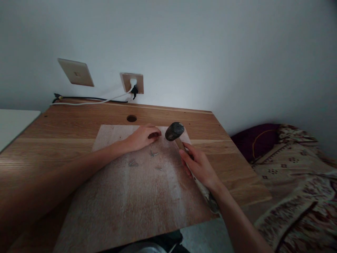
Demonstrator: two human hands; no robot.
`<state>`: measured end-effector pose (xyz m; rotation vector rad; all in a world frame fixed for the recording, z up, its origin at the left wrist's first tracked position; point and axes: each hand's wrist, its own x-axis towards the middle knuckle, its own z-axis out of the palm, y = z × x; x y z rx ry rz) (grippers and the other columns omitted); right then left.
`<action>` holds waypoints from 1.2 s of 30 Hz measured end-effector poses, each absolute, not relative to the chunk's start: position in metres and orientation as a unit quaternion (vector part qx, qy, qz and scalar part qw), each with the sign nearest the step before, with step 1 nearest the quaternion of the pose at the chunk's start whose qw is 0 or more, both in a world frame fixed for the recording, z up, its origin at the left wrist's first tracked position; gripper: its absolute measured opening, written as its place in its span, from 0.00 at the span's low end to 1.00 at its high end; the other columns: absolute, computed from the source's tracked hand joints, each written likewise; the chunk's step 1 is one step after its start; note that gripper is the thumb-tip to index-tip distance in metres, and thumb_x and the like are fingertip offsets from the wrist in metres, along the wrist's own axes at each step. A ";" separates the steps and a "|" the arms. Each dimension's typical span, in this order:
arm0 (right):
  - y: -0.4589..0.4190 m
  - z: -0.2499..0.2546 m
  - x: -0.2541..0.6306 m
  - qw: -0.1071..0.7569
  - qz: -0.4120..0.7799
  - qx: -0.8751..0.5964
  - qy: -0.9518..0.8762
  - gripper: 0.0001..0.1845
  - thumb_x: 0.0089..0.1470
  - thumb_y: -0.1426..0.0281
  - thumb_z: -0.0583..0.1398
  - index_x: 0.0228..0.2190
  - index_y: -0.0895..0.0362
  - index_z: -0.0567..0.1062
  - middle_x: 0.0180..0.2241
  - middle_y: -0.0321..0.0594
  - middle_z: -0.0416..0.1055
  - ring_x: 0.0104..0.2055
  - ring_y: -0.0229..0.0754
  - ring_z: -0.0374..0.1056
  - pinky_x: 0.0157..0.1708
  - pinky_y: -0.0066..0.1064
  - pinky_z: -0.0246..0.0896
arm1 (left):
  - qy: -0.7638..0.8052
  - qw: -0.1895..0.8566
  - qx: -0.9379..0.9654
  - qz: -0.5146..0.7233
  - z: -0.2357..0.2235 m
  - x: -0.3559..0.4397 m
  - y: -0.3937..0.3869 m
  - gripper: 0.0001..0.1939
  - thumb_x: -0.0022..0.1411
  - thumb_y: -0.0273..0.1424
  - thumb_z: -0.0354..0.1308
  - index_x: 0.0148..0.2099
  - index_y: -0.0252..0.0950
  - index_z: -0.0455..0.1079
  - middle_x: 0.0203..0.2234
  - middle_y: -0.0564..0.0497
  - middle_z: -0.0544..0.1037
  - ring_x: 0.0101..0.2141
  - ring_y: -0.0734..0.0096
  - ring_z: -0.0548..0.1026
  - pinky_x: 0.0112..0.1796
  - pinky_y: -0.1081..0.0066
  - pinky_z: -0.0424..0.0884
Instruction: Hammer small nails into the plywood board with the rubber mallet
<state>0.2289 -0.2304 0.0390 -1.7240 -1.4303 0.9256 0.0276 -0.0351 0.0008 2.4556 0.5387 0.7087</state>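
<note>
My right hand (198, 163) is wrapped round the wooden handle of a hammer (174, 131) with a dark, blunt head. The hammer head is raised just right of my left hand (143, 137), with a small gap between them. My left hand rests near the far edge of a thin wooden board (126, 203), thumb and fingers curled together in a pinch. Whatever sits between those fingertips is too small to make out. Small metal nails or screws lie on the board in loose groups: one group (153, 154) below my left fingers, another (133, 163) further left, and a fainter one (159, 168).
Under the board is a wooden table (65, 123) with a round cable hole (131, 118). Behind it, white and black cables (92, 101) run to a wall socket (133, 83). Patterned fabric (292, 168) lies to the right, and a white surface (15, 123) borders the left.
</note>
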 end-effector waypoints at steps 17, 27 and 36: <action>-0.209 0.051 0.205 0.322 0.302 -0.653 -0.615 0.13 0.69 0.62 0.55 0.47 0.55 0.75 0.20 0.31 0.67 0.18 0.38 0.64 0.20 0.28 0.58 | 0.257 0.281 0.884 0.270 0.011 0.018 -0.032 0.19 0.56 0.25 0.66 0.51 0.33 0.74 0.42 0.46 0.82 0.39 0.63 0.79 0.41 0.65 0.76; -0.204 0.042 0.205 0.314 0.341 -0.659 -0.592 0.16 0.69 0.60 0.54 0.50 0.55 0.73 0.20 0.30 0.67 0.14 0.36 0.62 0.15 0.27 0.57 | -0.014 -0.015 0.992 0.125 0.031 -0.027 -0.081 0.17 0.70 0.20 0.52 0.54 0.38 0.75 0.49 0.46 0.83 0.51 0.62 0.80 0.53 0.65 0.74; -0.214 0.045 0.212 0.335 0.361 -0.659 -0.568 0.18 0.69 0.58 0.55 0.52 0.56 0.72 0.20 0.28 0.66 0.13 0.34 0.61 0.12 0.24 0.56 | 0.056 0.056 0.981 0.176 0.026 -0.016 -0.071 0.11 0.71 0.25 0.56 0.48 0.42 0.78 0.38 0.49 0.84 0.43 0.64 0.80 0.49 0.64 0.73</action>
